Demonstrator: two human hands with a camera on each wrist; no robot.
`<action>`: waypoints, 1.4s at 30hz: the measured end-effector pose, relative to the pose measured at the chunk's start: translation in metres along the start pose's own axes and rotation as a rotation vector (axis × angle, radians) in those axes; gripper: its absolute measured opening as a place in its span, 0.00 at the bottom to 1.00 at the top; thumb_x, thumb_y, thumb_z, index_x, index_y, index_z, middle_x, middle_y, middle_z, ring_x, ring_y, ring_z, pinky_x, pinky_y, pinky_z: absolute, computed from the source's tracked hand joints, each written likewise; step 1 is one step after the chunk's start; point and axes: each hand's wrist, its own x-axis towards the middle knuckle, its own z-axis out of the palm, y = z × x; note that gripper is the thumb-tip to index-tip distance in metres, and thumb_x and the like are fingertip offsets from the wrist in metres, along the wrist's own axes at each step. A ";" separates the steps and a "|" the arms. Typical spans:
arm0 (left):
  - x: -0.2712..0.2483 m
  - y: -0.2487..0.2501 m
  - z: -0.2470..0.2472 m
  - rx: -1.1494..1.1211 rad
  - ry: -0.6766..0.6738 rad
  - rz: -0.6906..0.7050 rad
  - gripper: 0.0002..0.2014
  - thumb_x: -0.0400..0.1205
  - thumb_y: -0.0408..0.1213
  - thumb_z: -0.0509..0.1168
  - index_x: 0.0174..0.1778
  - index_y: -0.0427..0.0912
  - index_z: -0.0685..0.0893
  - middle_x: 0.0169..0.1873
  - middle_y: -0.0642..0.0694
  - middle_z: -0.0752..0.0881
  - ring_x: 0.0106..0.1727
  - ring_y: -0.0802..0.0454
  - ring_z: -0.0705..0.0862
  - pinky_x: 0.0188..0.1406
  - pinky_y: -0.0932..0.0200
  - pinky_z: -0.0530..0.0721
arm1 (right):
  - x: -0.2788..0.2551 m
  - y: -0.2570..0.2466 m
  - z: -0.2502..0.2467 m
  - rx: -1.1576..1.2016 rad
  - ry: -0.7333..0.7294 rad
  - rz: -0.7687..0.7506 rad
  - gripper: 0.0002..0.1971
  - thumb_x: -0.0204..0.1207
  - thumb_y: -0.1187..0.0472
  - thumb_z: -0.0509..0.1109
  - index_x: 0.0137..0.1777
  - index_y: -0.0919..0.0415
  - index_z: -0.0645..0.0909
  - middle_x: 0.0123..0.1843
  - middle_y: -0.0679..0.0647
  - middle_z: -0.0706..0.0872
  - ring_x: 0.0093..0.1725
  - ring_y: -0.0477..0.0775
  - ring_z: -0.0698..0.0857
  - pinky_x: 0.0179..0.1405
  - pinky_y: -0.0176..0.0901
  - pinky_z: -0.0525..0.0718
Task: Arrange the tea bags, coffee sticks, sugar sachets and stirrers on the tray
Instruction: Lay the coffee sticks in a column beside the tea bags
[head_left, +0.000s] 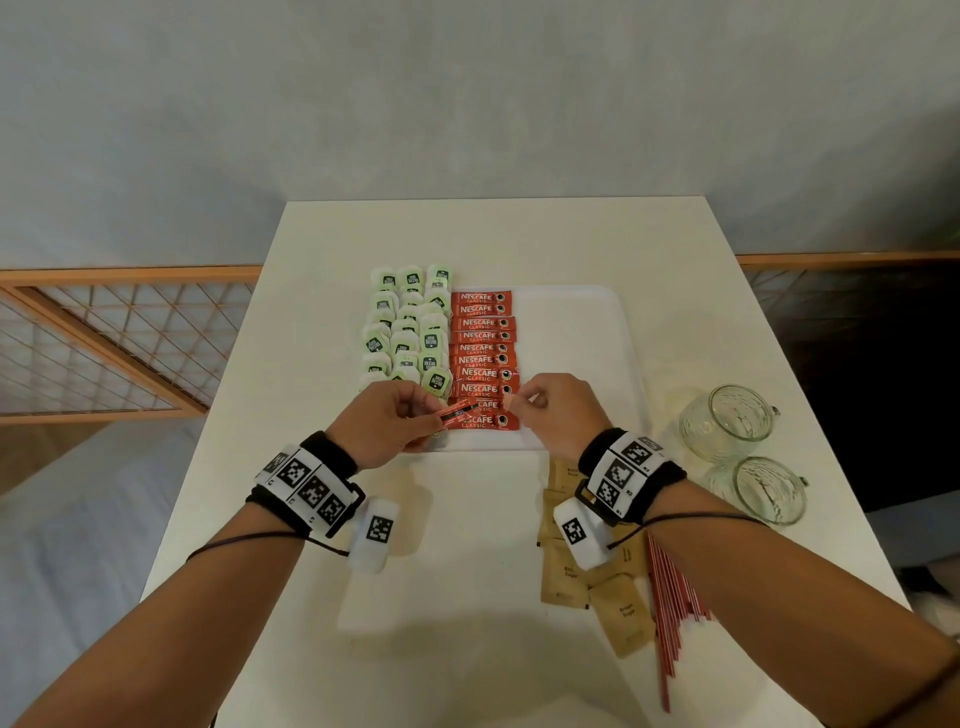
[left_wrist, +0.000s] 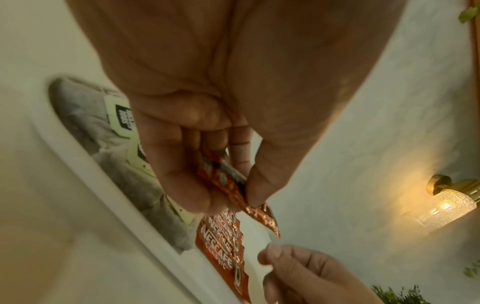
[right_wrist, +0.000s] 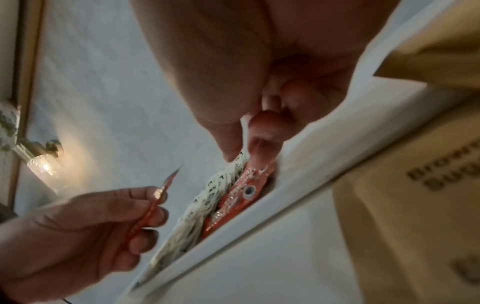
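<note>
While coffee sticks (head_left: 484, 358) fill the tray (head_left: 582, 332) right of tea bags (head_left: 408, 332) | left hand (head_left: 382, 423) pinching spare stick (head_left: 457, 413), right hand (head_left: 558, 410) pinching near-row stick end | next: lay spare at near end; sugar sachets (head_left: 587, 577), stirrers (head_left: 670, 608) waiting near-right, off tray.

The coffee sticks (head_left: 483, 358) are glossy red foil that catches the light; the tea bags (head_left: 408, 332) are soft, matt white mesh with pale green paper tags. The tray (head_left: 571, 364) looks smooth white plastic on a matt white table (head_left: 467, 597). Sugar sachets (head_left: 621, 613) are dull brown kraft paper, stirrers (head_left: 670, 613) thin red plastic, and the cups (head_left: 727, 423) textured clear glass.
</note>
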 end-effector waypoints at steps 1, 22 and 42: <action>0.001 -0.001 0.001 0.009 -0.006 0.009 0.04 0.80 0.24 0.72 0.47 0.36 0.86 0.30 0.47 0.87 0.31 0.51 0.85 0.35 0.58 0.87 | -0.001 -0.002 -0.002 0.045 -0.034 -0.045 0.11 0.83 0.46 0.71 0.50 0.51 0.89 0.41 0.40 0.87 0.39 0.37 0.84 0.39 0.33 0.77; 0.007 0.026 0.019 0.011 -0.065 0.024 0.05 0.85 0.28 0.66 0.54 0.35 0.86 0.32 0.42 0.86 0.25 0.57 0.80 0.26 0.66 0.79 | -0.005 0.000 -0.026 0.198 -0.231 -0.146 0.05 0.82 0.53 0.73 0.49 0.51 0.88 0.43 0.53 0.92 0.41 0.52 0.91 0.33 0.32 0.81; 0.014 0.007 0.031 0.759 0.083 0.284 0.03 0.81 0.38 0.71 0.47 0.47 0.89 0.43 0.54 0.84 0.45 0.55 0.82 0.49 0.60 0.81 | 0.001 0.014 -0.004 -0.031 -0.219 -0.096 0.03 0.75 0.58 0.79 0.47 0.50 0.90 0.48 0.46 0.92 0.47 0.42 0.88 0.56 0.44 0.89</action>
